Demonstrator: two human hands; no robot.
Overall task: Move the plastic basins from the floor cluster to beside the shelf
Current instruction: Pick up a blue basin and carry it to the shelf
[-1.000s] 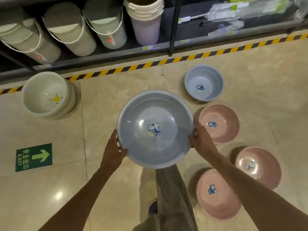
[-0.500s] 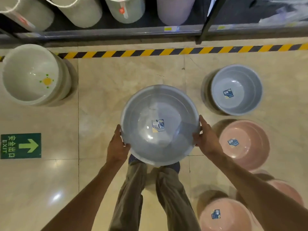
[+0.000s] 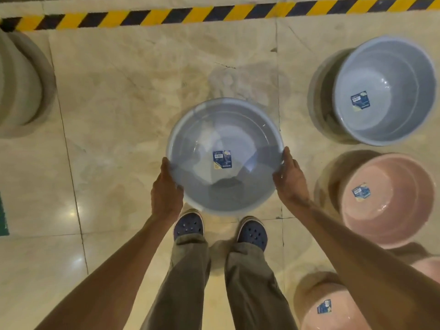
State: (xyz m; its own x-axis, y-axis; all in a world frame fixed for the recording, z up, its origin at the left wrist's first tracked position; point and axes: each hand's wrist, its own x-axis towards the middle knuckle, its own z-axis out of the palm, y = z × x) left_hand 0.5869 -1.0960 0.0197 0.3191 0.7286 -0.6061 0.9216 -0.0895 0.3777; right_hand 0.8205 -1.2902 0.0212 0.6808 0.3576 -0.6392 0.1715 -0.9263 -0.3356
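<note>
Blue basin (image 3: 225, 156), its blue sticker (image 3: 222, 159) too blurred to read, sits in our grip, left hand (image 3: 166, 186) and right hand (image 3: 289, 179) clasping its rim above our shoes (image 3: 188, 226).

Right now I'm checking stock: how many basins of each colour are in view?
Blue basins: 2, the held blue basin and the blue floor basin.
Pink basins: 2 clear, the upper pink basin and the lower pink basin.
Total: 4.

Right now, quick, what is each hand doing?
Left hand: closed on the left rim of the blue basin, holding it.
Right hand: closed on the basin's right rim, holding it too.
</note>
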